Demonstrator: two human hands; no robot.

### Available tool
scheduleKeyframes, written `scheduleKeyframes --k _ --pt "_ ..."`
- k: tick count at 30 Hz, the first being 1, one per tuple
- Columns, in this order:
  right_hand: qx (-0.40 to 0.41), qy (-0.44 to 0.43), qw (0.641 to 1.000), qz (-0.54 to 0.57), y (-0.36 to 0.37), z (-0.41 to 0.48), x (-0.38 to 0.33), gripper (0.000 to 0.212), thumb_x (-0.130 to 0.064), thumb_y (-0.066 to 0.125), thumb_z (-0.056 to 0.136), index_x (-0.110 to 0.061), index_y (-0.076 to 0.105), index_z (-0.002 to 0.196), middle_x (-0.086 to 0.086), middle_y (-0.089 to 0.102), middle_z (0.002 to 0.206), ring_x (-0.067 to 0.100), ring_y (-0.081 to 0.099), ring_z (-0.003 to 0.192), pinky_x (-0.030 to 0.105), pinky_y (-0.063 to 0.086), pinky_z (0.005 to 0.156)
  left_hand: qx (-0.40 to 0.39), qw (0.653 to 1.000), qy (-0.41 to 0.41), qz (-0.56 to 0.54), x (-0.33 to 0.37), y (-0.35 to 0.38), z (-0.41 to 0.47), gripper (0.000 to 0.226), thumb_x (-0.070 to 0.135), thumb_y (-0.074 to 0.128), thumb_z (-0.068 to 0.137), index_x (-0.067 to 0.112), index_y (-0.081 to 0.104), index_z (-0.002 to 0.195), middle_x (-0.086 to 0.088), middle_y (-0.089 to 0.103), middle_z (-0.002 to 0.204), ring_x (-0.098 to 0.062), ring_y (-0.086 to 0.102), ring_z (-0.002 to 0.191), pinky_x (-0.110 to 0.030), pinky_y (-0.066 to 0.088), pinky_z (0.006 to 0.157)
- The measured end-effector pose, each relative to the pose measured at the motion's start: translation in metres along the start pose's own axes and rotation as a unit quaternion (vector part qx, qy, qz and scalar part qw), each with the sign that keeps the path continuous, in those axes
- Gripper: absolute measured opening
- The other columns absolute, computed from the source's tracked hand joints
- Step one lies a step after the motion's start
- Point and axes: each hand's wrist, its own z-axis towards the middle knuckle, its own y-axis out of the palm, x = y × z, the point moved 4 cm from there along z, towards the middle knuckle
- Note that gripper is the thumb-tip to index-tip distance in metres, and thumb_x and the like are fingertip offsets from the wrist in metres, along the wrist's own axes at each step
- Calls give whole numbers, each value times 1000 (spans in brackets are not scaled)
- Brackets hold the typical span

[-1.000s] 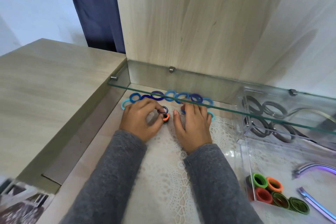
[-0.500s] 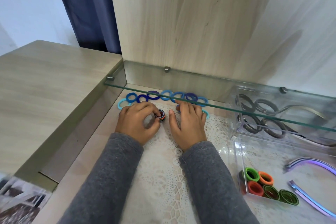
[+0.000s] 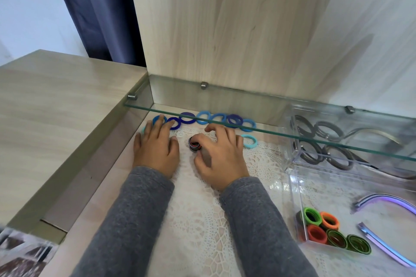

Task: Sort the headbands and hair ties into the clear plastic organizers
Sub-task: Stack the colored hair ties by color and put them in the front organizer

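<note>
1. Stack of mixed-colour hair ties (image 3: 195, 144) sits on the lace doily (image 3: 202, 220), mid-table. Right hand (image 3: 221, 155) curls round it, thumb on its near side. A loose pinch could let the stack spring apart on lifting.
2. Left hand (image 3: 156, 148) lies flat, fingers straight, tips over the far-left end of the blue hair tie row (image 3: 211, 118). A careless sweep could scatter it.
3. Glass shelf (image 3: 292, 136) hangs low overhead. A high lift risks knocking knuckles.
4. Near clear organizer (image 3: 299, 198) at the right already holds green and orange ties (image 3: 324, 229). A short drop could miss it.
</note>
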Motion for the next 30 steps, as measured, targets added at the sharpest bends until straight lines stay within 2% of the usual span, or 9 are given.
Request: scheduleKeyframes --k 3,6,16,23,30 --pt "11 -12 1000 -23 2 3 -1 18 -46 56 82 -34 60 95 -5 53 111 19 44 104 38 31 85 -6 1000 9 1 1 1 0 51 24 39 96 28 30 146 6 14 159 -17 6 147 -42 3 118" --pt "20 -18 999 -33 2 5 -2 21 -51 57 83 -32 60 93 -8 55 101 19 47 95 39 37 80 -2 1000 10 -1 1 1 1 50 23 40 96 27 32 145 6 15 159 -17 8 147 -42 3 118" --pt "44 -4 999 8 3 7 0 17 -38 56 84 -30 58 98 -13 60 100 15 47 96 34 32 80 -3 1000 8 -14 3 0 1 49 25 41 96 27 33 145 7 17 159 -17 9 147 -43 5 119" --pt "26 5 998 61 1 6 2 23 -35 57 82 -31 55 104 -19 59 104 11 44 101 33 29 83 -4 1000 10 -15 3 0 1 49 25 41 96 26 33 145 6 17 159 -17 8 147 -43 5 119" --pt "13 24 997 65 2 3 4 30 -35 61 78 -32 54 107 -13 55 114 12 42 112 37 30 90 -7 1000 7 -20 3 -1 1 49 24 41 97 27 32 145 6 15 159 -16 7 147 -42 3 118"
